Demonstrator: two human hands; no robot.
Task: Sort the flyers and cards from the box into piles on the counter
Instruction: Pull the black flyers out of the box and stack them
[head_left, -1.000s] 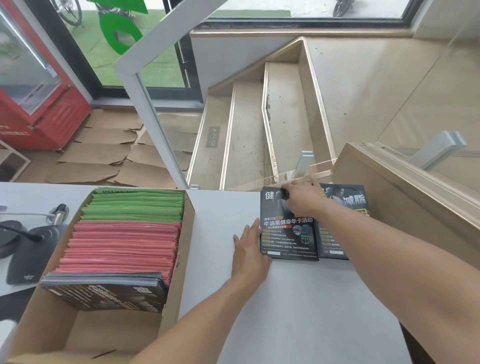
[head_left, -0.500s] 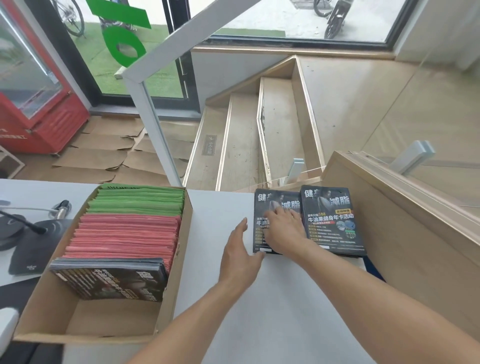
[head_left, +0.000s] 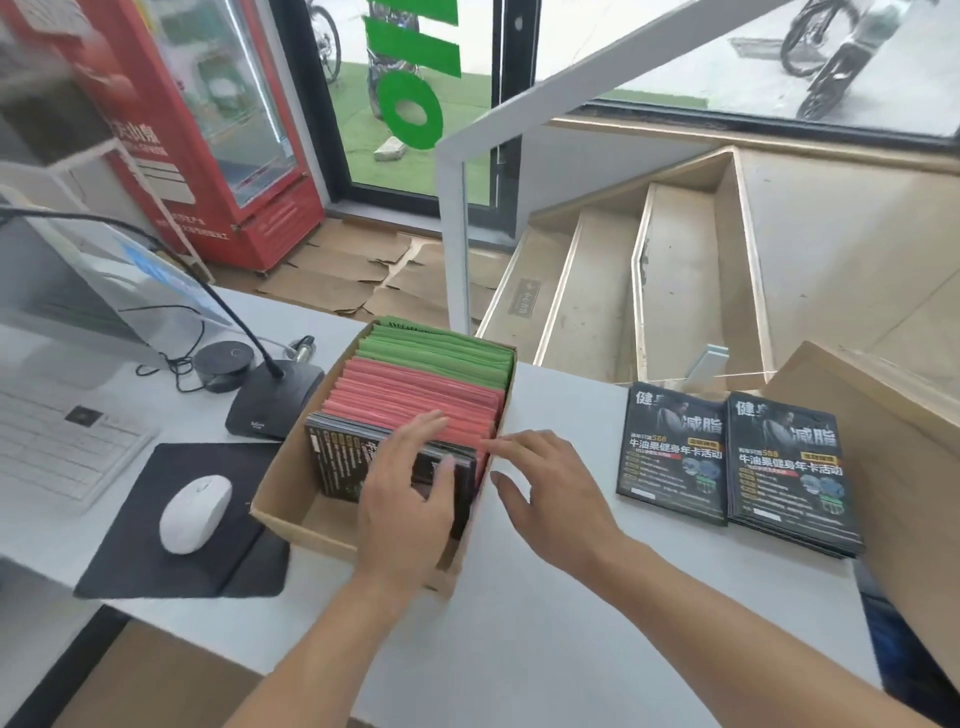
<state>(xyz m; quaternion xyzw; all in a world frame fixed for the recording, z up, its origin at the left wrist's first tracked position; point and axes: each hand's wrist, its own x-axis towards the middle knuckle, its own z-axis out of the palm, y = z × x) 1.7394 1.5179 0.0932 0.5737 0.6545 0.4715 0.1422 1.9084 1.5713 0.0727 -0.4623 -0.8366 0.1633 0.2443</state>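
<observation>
An open cardboard box (head_left: 311, 530) stands on the white counter (head_left: 545, 623). It holds upright green sheets (head_left: 441, 353) at the back, red sheets (head_left: 415, 395) in the middle and black flyers (head_left: 343, 462) at the front. My left hand (head_left: 410, 488) lies inside the box on the black flyers, fingers straight and reaching the red sheets. My right hand (head_left: 545, 488) hovers with spread fingers at the box's right wall, holding nothing. Two piles of black flyers lie side by side to the right, a left pile (head_left: 670, 447) and a right pile (head_left: 789, 467).
Left of the box are a white mouse (head_left: 195, 512) on a black pad (head_left: 130, 519), a desk microphone base (head_left: 270, 400), a keyboard (head_left: 52, 447) and a monitor (head_left: 78, 291). A wooden ledge (head_left: 893, 447) borders the piles on the right. Stairs drop behind the counter.
Both hands have left the flyer piles and moved left to the box. The left hand now lies on the black flyers inside it. The view has swung left.
</observation>
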